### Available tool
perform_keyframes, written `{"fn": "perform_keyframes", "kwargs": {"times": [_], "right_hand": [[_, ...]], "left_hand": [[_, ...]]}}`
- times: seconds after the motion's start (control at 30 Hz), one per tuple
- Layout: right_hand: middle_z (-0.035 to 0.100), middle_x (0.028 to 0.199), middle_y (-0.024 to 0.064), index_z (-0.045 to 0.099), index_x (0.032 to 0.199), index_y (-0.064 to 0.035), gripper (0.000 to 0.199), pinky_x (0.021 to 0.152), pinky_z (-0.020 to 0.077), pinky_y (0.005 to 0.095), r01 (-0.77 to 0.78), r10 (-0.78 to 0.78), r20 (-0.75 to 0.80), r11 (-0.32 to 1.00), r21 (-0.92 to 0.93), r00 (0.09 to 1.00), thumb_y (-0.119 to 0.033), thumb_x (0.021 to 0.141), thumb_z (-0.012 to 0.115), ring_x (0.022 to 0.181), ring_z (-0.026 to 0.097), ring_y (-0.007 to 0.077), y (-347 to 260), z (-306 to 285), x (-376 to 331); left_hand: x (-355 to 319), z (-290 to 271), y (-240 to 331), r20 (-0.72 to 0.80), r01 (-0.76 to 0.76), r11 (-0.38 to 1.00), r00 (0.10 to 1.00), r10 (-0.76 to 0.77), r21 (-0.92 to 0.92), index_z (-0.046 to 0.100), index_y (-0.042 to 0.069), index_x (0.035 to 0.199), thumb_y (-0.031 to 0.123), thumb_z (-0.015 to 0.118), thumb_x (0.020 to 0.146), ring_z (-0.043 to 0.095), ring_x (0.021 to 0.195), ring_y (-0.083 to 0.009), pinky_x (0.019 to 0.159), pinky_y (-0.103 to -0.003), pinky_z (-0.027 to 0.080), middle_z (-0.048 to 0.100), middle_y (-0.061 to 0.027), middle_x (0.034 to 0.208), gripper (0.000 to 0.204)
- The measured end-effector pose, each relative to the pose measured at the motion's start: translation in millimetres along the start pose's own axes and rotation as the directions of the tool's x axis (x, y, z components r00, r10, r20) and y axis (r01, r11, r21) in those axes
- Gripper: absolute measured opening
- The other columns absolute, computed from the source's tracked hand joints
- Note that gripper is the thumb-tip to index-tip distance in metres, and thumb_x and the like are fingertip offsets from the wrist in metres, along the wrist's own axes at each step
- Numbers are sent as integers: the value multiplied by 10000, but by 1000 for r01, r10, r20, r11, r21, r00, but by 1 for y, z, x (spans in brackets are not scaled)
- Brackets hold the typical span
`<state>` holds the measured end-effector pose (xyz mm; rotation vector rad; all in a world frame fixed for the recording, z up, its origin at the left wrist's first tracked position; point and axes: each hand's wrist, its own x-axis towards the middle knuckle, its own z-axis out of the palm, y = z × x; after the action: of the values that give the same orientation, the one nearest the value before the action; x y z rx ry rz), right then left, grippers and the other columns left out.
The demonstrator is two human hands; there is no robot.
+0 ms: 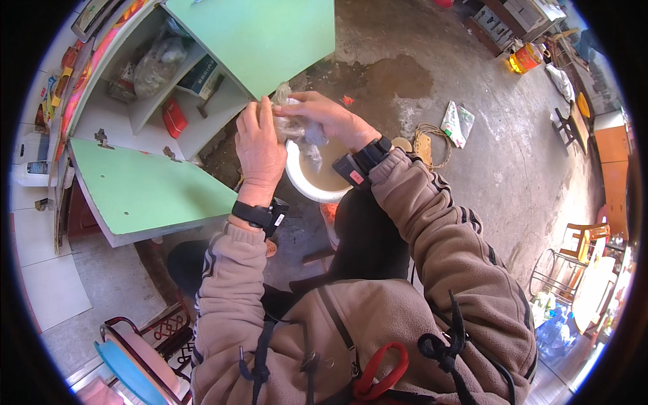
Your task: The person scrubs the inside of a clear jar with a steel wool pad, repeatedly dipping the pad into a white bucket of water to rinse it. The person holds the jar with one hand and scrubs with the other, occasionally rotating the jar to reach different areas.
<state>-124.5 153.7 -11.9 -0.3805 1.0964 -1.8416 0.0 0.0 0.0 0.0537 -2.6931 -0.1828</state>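
Note:
A crumpled clear plastic bag [312,135] is held up in front of me, over a white basin [302,187] with cloudy, brownish water. My right hand [325,116] grips the bag from the right, fingers bent over its top. Against the bag's left side, my left hand [260,150] is closed, its fingertips pinching the bag's upper edge; part of that grip is hidden behind the fingers. Both hands are close to the corner of a pale green cabinet door [270,40], which stands open.
Left of my hands, the open cabinet [121,111] holds plastic bags [159,67] and a red packet [174,119]. Its second green door [152,185] swings out beside my left forearm. On the concrete floor are a white-green packet [458,124] and an oil bottle [525,59].

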Motion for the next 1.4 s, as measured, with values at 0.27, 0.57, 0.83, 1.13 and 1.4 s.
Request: {"fn": "perform_keyframes", "kwargs": {"times": [0.27,0.57,0.83,1.13,1.4], "right_hand": [[793,1178,103,724,1321,28,396,912,653,361,116,-105,-251,993,28,962,-11,944,840,1036,784,190,-12,-3,5],[801,1217,103,713,1376,6,432,942,650,370,196,-190,-50,969,149,980,-44,968,843,1045,791,198,-8,-2,-6],[805,1195,98,715,1365,-8,411,924,655,366,180,-181,-2,978,106,984,-66,980,847,1037,791,194,-9,0,-7],[805,1111,84,736,1338,15,514,837,627,329,29,-56,-80,953,-303,995,-230,927,925,970,766,160,-22,-9,-15],[762,1057,75,696,1351,14,432,786,608,299,221,-258,-210,958,-182,943,-291,1056,780,907,746,147,-33,-15,-28]], "left_hand": [[7,9,8,-91,75,952,990,-106,-297,454,11,1617,25,867,794,535,1373,-485,1158,-544,500,472,-238,1533,921],[1,3,-2,502,521,110,849,-164,-846,502,-6,1583,177,822,1018,696,1252,-279,1099,-412,549,686,-169,1408,675],[0,4,-3,397,421,264,907,-142,-868,553,-1,1574,421,607,1172,599,1362,-200,1143,-371,481,613,-110,1531,585],[-4,17,-27,475,510,74,837,-273,-857,639,-26,1471,301,617,1169,718,1102,-167,975,-340,573,751,-113,1298,446],[-7,14,-44,484,448,-183,802,-351,-875,657,6,1477,98,617,1083,678,847,-125,789,-283,560,768,-82,1101,407]]}}
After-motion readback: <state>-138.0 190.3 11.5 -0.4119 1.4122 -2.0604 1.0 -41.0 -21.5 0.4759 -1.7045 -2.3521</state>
